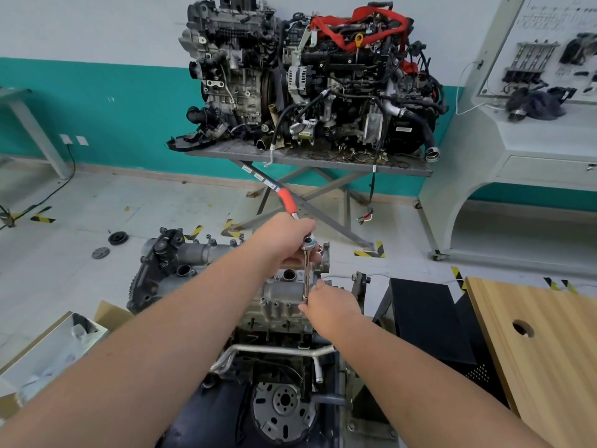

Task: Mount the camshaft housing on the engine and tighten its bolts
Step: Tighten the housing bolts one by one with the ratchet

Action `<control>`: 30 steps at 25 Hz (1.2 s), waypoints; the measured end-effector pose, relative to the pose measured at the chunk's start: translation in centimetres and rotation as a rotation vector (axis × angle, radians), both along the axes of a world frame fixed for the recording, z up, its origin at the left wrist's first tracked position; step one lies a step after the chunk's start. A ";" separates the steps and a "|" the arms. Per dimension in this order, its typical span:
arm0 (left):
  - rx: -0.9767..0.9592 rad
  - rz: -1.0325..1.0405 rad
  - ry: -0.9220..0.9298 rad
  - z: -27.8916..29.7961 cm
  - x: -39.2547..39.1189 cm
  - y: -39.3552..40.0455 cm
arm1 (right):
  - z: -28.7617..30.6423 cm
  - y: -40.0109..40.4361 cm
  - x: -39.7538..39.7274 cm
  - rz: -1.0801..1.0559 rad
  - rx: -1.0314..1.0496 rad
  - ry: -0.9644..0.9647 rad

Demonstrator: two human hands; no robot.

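Observation:
The grey camshaft housing (206,253) lies on top of the engine (277,318) in front of me. A ratchet wrench (287,202) with a red grip stands over it, its handle pointing away and up to the left. A chrome extension bar (306,273) runs down from the ratchet head to the housing. My left hand (284,237) grips the ratchet at its head. My right hand (329,305) pinches the lower end of the extension bar, where it meets the housing. The bolt under the bar is hidden.
Two more engines stand on a steel scissor table (307,156) by the far wall. A wooden board (542,344) and a black cabinet (426,318) are at my right. An open cardboard box (48,347) sits at my left. Two round parts (118,238) lie on the floor.

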State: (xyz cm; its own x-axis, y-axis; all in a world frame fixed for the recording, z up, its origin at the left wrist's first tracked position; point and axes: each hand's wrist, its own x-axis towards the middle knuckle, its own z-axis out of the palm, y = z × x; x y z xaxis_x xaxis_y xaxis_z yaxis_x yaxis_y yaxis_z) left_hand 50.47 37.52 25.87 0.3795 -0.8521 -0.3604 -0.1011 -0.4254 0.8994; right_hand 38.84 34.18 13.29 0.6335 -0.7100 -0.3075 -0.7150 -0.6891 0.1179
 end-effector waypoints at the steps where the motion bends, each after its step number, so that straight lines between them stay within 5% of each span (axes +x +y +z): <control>1: 0.043 -0.098 -0.201 0.6 0.1 -0.3 | -0.1 -0.1 0.0 0.018 -0.010 0.005; 7: 0.029 -0.468 -1.325 1.2 -2.6 -1.8 | -0.7 -0.3 0.1 0.053 -0.050 0.055; 11: -0.690 -0.351 -1.580 -2.4 -2.2 -0.1 | -0.2 -0.5 0.3 0.173 -0.154 0.131; 14: -0.912 -0.022 -1.373 -4.7 -2.0 0.1 | -0.8 0.3 0.1 0.164 -0.050 0.111; 16: -0.886 -0.014 -1.059 -5.7 -2.7 0.3 | -0.2 0.5 -0.3 -0.132 0.135 0.217; 18: -0.845 -0.037 -0.619 -6.5 -3.7 0.7 | -0.3 0.4 -1.5 -0.319 -0.031 -0.087; 19: -0.810 0.013 -0.359 -6.5 -4.3 1.0 | -0.2 0.5 -0.9 -0.320 0.175 -0.105; 21: -0.664 0.183 0.152 -5.9 -5.0 1.1 | -1.5 0.6 -0.4 -0.112 0.045 -0.133; 23: -0.529 0.265 0.442 -5.2 -4.6 0.9 | 0.0 0.5 -0.3 0.021 0.035 -0.068; 26: -0.349 0.254 0.512 -3.5 -2.4 0.4 | 0.1 0.3 -0.1 0.039 -0.015 0.028; 30: -0.055 -0.004 0.178 -0.4 0.1 0.0 | -0.2 -0.2 0.1 0.118 -0.021 0.077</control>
